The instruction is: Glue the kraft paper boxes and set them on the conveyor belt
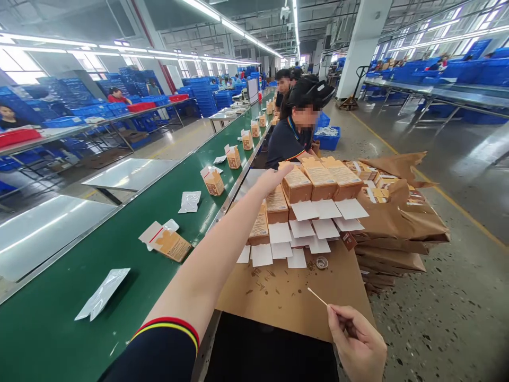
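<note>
My left hand reaches forward to the far left corner of an orange-brown carton in the top row of a stack. It touches the carton there; its fingers are partly hidden, and whether they grip cannot be made out. Thumb and fingers of my right hand pinch a cotton swab, its tip pointing up and left. More cartons lie stacked below, with white flaps sticking out towards me. A small clear dish sits on the cardboard in front of them.
On the left runs a green conveyor belt bearing silver pouches and open cartons. A co-worker sits beyond the stack. Brown paper bundles of printed packs stand to the right. A blue crate is on the floor behind.
</note>
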